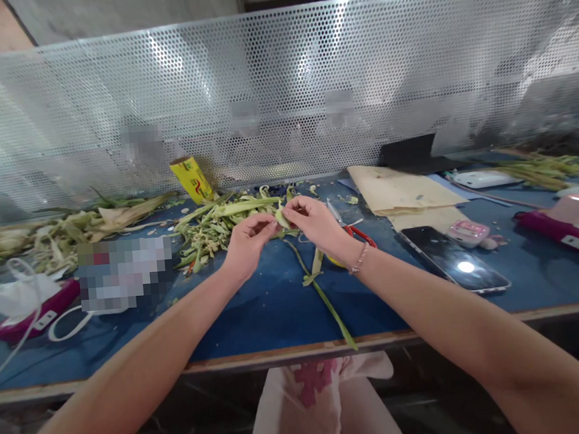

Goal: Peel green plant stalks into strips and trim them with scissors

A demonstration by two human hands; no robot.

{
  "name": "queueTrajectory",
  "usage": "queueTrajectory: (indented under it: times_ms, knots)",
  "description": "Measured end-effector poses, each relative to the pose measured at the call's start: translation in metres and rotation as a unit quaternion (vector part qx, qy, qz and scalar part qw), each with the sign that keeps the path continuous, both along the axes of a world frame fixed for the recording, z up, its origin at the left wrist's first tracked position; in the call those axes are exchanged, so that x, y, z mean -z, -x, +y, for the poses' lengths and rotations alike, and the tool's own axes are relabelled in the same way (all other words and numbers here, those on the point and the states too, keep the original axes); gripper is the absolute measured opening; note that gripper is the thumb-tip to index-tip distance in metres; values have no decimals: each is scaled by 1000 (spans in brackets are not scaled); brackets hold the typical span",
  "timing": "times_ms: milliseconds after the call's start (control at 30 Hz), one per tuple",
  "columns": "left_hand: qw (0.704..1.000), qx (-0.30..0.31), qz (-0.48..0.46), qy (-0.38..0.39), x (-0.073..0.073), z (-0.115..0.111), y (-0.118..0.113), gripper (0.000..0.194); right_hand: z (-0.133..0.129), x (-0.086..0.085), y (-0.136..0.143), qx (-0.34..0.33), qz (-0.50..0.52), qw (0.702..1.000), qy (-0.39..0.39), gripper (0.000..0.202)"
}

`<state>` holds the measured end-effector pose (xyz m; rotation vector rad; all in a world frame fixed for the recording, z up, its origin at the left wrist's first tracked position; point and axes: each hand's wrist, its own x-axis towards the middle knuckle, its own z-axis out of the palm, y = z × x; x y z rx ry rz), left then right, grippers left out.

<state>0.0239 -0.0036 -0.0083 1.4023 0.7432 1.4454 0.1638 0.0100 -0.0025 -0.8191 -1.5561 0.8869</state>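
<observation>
Nearest me, a long green stalk (333, 312) lies across the blue desk (271, 312), its end at the front edge. Farther in, to my right, I see a dark phone (442, 252). Between my left hand (249, 243) and right hand (317, 221), each grip pinches one pale green piece (280, 219), held above the desk. Red-handled scissors (362, 235) sit beside my right wrist; plant scraps (210, 228) are heaped beyond my left hand, then a yellow tube (193, 180) leans by the perforated panel (277, 64).
</observation>
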Motion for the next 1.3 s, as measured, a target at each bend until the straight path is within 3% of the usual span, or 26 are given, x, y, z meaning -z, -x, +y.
queueTrajectory:
  times_ms: [333, 533, 800, 1000, 1300]
  knots:
    - [997, -45, -47, 52, 1, 2, -2, 14, 2, 2, -1, -24, 28, 999, 35, 19]
    - [989, 13, -55, 135, -7, 1, 3, 15, 2, 2, -2, -37, 3, 999, 32, 18]
    - [984, 86, -20, 156, -6, 8, 12, 15, -7, -4, -1, 12, -38, 999, -1, 15]
    - [974, 106, -45, 196, -8, 10, 14, 7, -11, -6, 2, 19, -37, 999, -31, 18]
    - [989, 81, -32, 119, -7, 4, 5, 10, -3, 4, 5, 15, -35, 998, -43, 7]
